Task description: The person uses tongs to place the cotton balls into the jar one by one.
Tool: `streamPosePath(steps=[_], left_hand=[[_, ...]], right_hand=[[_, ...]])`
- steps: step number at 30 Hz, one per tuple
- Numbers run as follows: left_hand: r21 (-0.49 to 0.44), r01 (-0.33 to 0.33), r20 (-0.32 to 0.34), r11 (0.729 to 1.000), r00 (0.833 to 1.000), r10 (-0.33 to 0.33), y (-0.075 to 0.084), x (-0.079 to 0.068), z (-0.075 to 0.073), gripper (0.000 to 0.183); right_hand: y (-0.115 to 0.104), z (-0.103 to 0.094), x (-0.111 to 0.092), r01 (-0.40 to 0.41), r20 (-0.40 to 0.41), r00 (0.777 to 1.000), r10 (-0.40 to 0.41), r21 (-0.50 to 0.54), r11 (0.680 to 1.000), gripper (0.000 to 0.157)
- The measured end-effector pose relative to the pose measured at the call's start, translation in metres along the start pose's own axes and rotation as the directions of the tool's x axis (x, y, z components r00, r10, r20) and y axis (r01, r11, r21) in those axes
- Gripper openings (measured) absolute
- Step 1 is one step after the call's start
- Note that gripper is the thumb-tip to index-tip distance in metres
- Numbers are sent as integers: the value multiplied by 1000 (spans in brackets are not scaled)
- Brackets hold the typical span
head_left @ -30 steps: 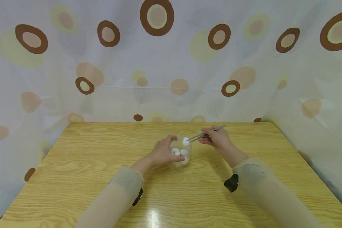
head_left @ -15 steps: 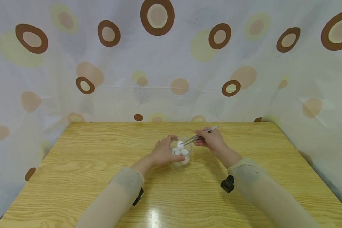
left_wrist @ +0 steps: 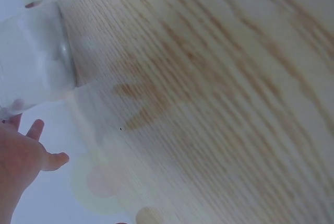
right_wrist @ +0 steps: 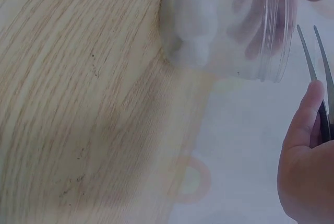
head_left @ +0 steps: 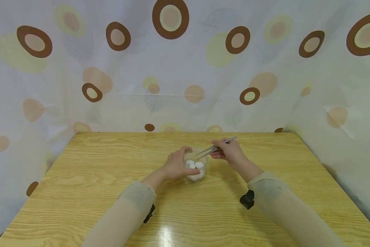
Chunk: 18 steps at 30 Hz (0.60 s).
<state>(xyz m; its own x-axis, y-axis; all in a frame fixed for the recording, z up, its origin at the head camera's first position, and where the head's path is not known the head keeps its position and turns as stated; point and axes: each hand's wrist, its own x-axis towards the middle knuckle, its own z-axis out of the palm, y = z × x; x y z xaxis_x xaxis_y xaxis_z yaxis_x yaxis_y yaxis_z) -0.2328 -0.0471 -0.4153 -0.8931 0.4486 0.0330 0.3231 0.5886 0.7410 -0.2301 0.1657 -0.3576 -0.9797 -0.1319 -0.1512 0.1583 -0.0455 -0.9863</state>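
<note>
My left hand (head_left: pixel 176 165) grips a clear jar (head_left: pixel 205 167) from the left, its thumb along the near side and its fingers at the back of the rim. Several white cotton balls (head_left: pixel 199 165) lie in the jar; through its wall they look blurred in the right wrist view. From the right, my right hand (head_left: pixel 231 153) pinches metal tweezers (head_left: pixel 210 151) near the middle. The tweezer tips are spread apart over the jar's mouth, with nothing between them. In the right wrist view my right thumb lies along the tweezers (right_wrist: pixel 323 59), next to the jar's threaded neck (right_wrist: pixel 276 41).
Both hands work over a wood-grain table (head_left: pixel 185 212), which ends at a back edge beyond the jar. A white curtain (head_left: pixel 126 79) with brown and yellow circles hangs behind the table and along its sides. Black wrist devices (head_left: pixel 247 199) sit under the sleeves.
The right hand moved left with a cotton ball in the tweezers, bringing it over the jar. The tweezers then spread and the ball dropped in. The left hand stayed on the jar.
</note>
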Motion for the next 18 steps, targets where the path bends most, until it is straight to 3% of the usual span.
streamPosePath(steps=[10, 12, 15, 18], left_hand=[[-2, -11, 0, 1000, 1000, 11, 0, -1, 1, 86], [-5, -19, 0, 1000, 1000, 19, 0, -1, 1, 85], [-13, -24, 2, 1000, 1000, 24, 0, -2, 0, 85], [-15, -21, 6, 1000, 1000, 21, 1, -2, 0, 85]], right_hand=[[-11, -17, 1, 63, 9, 998, -63, -4, 998, 13], [-14, -23, 1, 70, -6, 998, -70, -11, 997, 32], [-18, -30, 1, 70, -47, 996, -71, -26, 997, 75], [-20, -35, 0, 78, -99, 991, -85, -75, 994, 91]])
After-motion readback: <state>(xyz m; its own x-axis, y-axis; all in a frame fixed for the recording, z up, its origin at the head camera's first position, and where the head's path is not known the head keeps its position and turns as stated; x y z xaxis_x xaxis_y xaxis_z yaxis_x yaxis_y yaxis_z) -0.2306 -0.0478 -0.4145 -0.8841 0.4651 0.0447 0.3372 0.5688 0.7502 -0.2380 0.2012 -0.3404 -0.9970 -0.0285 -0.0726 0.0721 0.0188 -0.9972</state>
